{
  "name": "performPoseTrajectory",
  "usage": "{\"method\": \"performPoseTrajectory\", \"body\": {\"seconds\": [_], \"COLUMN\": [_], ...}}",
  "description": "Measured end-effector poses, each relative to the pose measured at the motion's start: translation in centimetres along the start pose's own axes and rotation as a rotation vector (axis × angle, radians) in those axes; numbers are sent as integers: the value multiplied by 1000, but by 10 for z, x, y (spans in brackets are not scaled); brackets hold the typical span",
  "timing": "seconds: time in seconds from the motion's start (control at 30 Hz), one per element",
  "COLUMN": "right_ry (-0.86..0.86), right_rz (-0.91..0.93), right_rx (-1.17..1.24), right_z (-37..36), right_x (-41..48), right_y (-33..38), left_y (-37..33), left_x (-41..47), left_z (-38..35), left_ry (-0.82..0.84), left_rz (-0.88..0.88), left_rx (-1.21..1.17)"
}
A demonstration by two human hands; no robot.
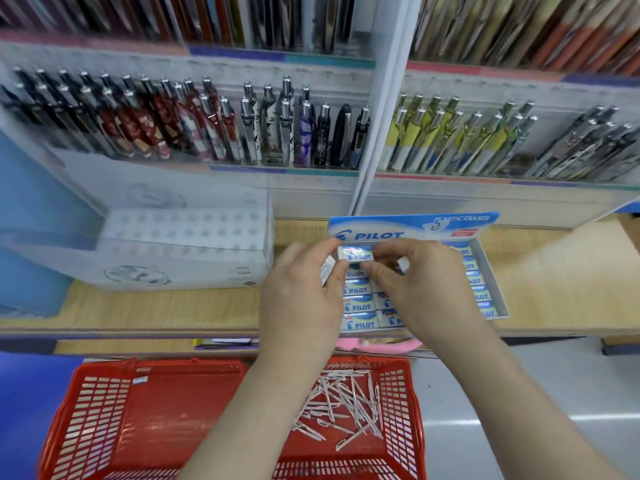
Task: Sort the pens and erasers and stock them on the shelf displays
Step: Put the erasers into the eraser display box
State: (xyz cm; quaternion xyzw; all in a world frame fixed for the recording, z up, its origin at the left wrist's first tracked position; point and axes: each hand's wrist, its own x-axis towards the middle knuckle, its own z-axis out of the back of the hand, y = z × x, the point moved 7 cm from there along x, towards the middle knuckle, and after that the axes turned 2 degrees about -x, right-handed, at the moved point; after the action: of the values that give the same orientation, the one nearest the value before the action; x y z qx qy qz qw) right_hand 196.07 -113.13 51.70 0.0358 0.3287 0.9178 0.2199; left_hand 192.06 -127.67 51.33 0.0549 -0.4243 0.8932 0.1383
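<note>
You've got one Pilot eraser [356, 254] pinched between both hands, held just over the back row of the eraser display box [490, 271], right below its upright Pilot header card [412, 227]. Your left hand [299, 299] is closed on the eraser's left end with thumb and fingertips, and a second eraser [327, 270] is tucked edge-on in the same hand. Your right hand [415, 285] grips the eraser's right end with thumb and forefinger; another white eraser [403, 264] pokes out between its curled fingers (can't tell how many more it hides).

The box sits on the wooden shelf [554, 278] and is mostly filled with rows of erasers [358, 308], labels up. To the left of it, a white tray display [183, 233] with rows of round holes.

Behind, racks of clip pens [207, 123] stand upright in the shelf display, dark and patterned ones left, yellow and silver ones right.

Below the shelf, a red basket [86, 410] holds a loose pile of pink-white pens [343, 403] on its right side, plus one small eraser [140, 380] near its back left.
</note>
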Motion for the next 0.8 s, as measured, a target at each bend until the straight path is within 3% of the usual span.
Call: {"method": "performPoseTrajectory", "body": {"seconds": [0.23,0.43,0.57,0.67,0.8], "right_ry": [-36,-60,16,165,370], "right_rz": [32,73,74,21,-105], "right_rx": [-73,-119,-93,62,525], "right_z": [-2,-2,-3,-1,4], "right_x": [3,3,3,2,-10], "right_y": [4,6,4,-3,-10], "left_y": [4,5,3,3,1], "left_x": [-3,-3,-2,-2,-5], "left_z": [0,-2,-3,-2,5], "left_ry": [-44,-46,-33,-40,-61], "left_rz": [89,52,64,73,108], "left_rx": [-41,-53,12,8,-59]}}
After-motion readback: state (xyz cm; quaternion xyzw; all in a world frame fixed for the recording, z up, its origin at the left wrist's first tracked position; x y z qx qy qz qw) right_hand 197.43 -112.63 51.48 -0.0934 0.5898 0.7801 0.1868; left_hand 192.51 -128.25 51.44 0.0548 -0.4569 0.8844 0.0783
